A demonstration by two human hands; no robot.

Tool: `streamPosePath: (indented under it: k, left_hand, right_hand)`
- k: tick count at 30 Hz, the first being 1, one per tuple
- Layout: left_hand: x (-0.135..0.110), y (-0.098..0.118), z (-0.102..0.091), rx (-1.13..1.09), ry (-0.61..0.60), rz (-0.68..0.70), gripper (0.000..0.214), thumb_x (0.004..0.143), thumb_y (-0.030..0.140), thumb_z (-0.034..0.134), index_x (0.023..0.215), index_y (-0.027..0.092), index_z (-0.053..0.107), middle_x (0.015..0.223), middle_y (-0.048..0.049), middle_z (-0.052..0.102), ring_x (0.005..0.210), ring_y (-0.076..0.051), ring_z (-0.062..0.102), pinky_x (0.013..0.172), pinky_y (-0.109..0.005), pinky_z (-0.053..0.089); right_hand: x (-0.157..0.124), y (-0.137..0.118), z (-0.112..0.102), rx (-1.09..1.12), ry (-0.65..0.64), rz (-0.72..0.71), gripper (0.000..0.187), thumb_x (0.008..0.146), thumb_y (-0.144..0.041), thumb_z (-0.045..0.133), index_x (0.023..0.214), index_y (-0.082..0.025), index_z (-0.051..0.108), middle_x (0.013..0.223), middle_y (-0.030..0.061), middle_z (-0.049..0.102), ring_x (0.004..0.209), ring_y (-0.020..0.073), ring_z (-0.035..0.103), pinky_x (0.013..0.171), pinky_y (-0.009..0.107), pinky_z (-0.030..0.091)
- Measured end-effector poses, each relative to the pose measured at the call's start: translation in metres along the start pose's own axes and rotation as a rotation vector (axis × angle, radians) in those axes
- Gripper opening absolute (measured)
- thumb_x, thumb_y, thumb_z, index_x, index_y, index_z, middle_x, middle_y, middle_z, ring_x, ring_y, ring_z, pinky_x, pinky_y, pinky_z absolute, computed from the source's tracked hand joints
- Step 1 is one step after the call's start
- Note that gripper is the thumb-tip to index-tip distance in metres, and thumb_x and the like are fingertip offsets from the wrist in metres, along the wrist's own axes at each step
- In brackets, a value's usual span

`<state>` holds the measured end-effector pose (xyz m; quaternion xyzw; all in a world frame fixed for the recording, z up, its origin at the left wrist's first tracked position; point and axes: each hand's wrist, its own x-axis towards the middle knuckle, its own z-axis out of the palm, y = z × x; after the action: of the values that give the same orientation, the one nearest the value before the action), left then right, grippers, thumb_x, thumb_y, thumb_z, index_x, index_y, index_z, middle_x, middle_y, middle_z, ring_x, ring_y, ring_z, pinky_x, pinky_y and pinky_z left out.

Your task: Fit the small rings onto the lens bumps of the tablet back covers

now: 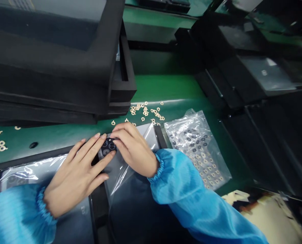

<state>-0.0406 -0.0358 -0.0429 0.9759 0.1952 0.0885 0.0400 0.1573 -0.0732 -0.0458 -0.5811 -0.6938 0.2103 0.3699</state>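
My left hand (77, 171) lies flat with its fingers stretched out, the fingertips resting beside a small dark round-lens camera module (107, 147) on a device wrapped in clear film (120, 173). My right hand (134, 147) is curled over the module's right side, its fingers pressed together at the module's top edge. What the fingertips pinch, if anything, is hidden. Both arms wear blue sleeves.
A stack of black foam trays (64, 67) stands at the back left. Several small beige ring stickers (147, 111) lie scattered on the green mat (166, 91). A clear bag of small rings (199, 147) lies to the right. Dark trays (242, 78) fill the right side.
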Motion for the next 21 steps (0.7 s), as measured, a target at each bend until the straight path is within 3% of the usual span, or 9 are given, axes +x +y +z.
streamPosePath:
  k: [8,12,21]
  left_hand:
    - [0.0011,-0.0036,0.0023,0.003,-0.008,0.002,0.048,0.097,0.043,0.036,0.14,0.024,0.043,0.148,-0.0156,0.04,0.137,-0.033,0.036,0.109,-0.053,0.029]
    - [0.0026,-0.0067,0.0028,0.032,-0.011,0.03,0.052,0.095,0.044,0.04,0.141,0.018,0.042,0.147,-0.0182,0.041,0.135,-0.035,0.038,0.108,-0.053,0.028]
    - [0.0088,-0.0027,-0.0066,0.08,-0.041,0.004,0.047,0.095,0.043,0.041,0.134,0.018,0.05,0.143,-0.016,0.045,0.127,-0.036,0.044,0.094,-0.049,0.035]
  right_hand:
    - [0.0011,0.0042,-0.0038,0.139,0.059,0.018,0.018,0.096,-0.013,0.038,0.099,-0.019,0.055,0.1,0.0077,0.056,0.102,0.0185,0.055,0.089,0.036,0.049]
    - [0.0009,0.0031,-0.0047,0.15,0.066,0.028,0.018,0.096,-0.013,0.038,0.1,-0.019,0.055,0.1,0.0074,0.056,0.101,0.018,0.055,0.088,0.035,0.049]
    - [0.001,0.0036,-0.0061,0.171,0.05,0.045,0.022,0.097,-0.013,0.034,0.103,-0.018,0.054,0.102,0.0084,0.056,0.101,0.018,0.055,0.089,0.036,0.049]
